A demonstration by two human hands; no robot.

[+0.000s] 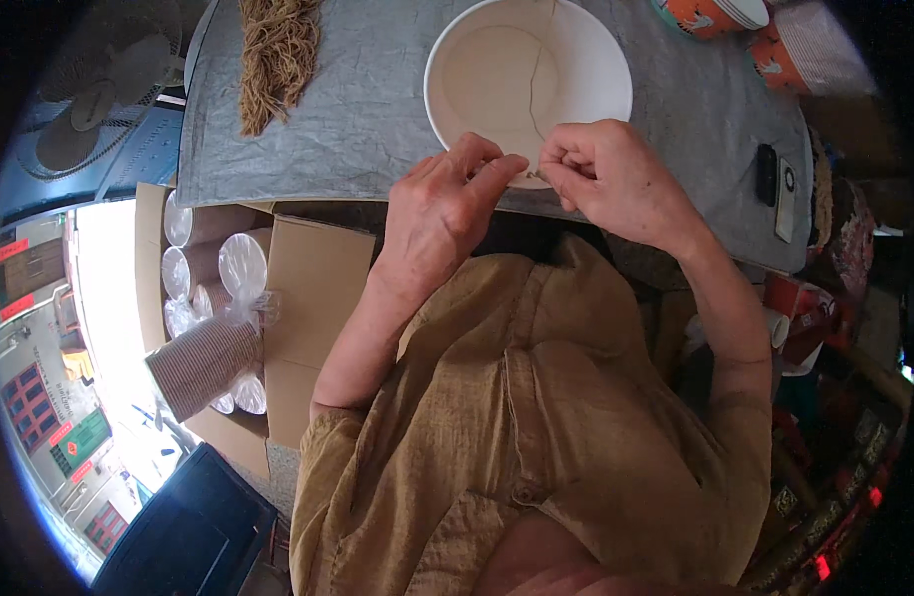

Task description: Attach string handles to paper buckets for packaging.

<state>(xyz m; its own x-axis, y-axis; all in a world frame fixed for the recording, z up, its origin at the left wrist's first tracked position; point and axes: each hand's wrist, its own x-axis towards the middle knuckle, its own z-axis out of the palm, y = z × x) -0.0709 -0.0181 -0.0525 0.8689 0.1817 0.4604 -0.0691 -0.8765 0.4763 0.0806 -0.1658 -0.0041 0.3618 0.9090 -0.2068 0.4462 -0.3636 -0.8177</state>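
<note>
My left hand (439,206) and my right hand (624,187) meet at the near rim of a white round tub (604,81). A thin brown string (533,91) hangs down inside the tub from its far rim and comes up to my fingers. Thumb and forefinger of each hand are pinched together, with a short bit of the string showing between the two hands. The exact grip of the left fingertips on it is small and partly hidden. Farther left, a bundle of similar brown strings (276,65) lies on the grey-covered table (363,119).
Orange patterned paper tubs (710,18) stand at the far right. A black object (766,175) and a pale, flat device (786,199) lie near the table's right edge. At left, an open cardboard box (318,288) holds plastic-wrapped stacks (207,366); a fan (91,104) stands beyond.
</note>
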